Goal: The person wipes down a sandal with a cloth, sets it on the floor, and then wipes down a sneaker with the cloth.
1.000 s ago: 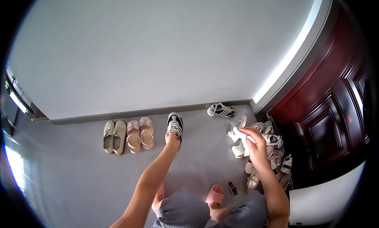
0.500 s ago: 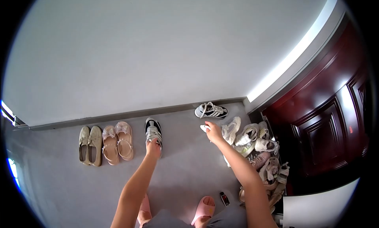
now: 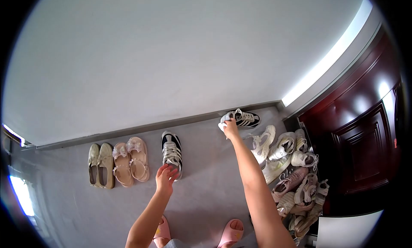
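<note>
A black-and-white sneaker point(image 3: 171, 149) stands upright on the grey floor, toe toward the wall. My left hand point(image 3: 166, 178) is at its heel, fingers apart and holding nothing. The other black-and-white sneaker point(image 3: 248, 118) rests sideways by the wall, toe to the right. My right hand point(image 3: 230, 128) is at that sneaker's heel, closed on a small white crumpled piece point(image 3: 222, 126), like a tissue or wipe. Whether the fingers also grip the shoe I cannot tell.
To the left stand beige flat shoes point(image 3: 105, 164) and pink bow sandals point(image 3: 137, 155). A heap of mixed shoes point(image 3: 289, 177) lies on the right beside the dark red door point(image 3: 365, 140). Pink slippers point(image 3: 231, 233) are on my feet. A grey baseboard point(image 3: 193, 119) edges the wall.
My left hand has let go of the left sneaker and drawn back to its heel. My right hand has moved toward the wall with the white piece, reaching the other sneaker. The view has shifted slightly.
</note>
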A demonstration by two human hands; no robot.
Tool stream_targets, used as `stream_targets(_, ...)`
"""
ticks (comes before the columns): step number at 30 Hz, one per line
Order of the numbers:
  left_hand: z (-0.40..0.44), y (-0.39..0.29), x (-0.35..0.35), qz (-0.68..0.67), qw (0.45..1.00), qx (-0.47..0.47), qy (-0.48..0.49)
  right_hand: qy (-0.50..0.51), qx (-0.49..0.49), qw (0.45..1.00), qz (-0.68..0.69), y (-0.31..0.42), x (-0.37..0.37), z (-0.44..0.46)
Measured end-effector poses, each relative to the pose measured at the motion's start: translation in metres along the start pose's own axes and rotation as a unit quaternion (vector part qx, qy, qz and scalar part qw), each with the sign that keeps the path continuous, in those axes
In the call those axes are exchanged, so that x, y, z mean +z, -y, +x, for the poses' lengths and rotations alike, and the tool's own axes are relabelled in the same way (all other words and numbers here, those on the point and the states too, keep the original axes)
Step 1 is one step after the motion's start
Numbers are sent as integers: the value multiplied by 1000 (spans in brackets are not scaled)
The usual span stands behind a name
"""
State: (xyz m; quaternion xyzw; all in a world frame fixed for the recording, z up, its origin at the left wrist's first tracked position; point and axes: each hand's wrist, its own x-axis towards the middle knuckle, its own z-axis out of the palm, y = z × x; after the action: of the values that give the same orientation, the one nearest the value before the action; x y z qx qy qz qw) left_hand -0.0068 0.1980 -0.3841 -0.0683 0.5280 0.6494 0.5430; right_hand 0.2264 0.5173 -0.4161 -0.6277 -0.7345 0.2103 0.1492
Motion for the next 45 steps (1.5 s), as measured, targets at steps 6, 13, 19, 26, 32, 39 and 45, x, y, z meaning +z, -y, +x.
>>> stream_targets(6, -29, -4, -4, 43, 999, 5, 33, -12, -154, 987, -53, -22, -36, -55)
stream_targets(13, -109, -34, 42, 144, 968, 14, 206, 25, -398, 914, -80, 65, -165, -202)
stream_targets(19, -215, -65, 88, 226, 933, 50, 277, -72, -545, 779, -302, 148, -254, -355)
stream_targets(26, -321, -118, 58, 203, 901, 124, 363, -164, -560, 811, -37, 207, -342, -485)
stream_targets(32, -345, -139, 80, 350, 752, 447, 335, -269, -387, 881, 26, 234, -386, -519)
stream_targets(39, -422, -142, 117, 494, 616, 516, 332, -239, -191, 951, 31, 225, -383, -502)
stream_targets(45, -416, -115, 114, 462, 468, 737, 156, -266, -133, 955, 14, 172, -348, -472)
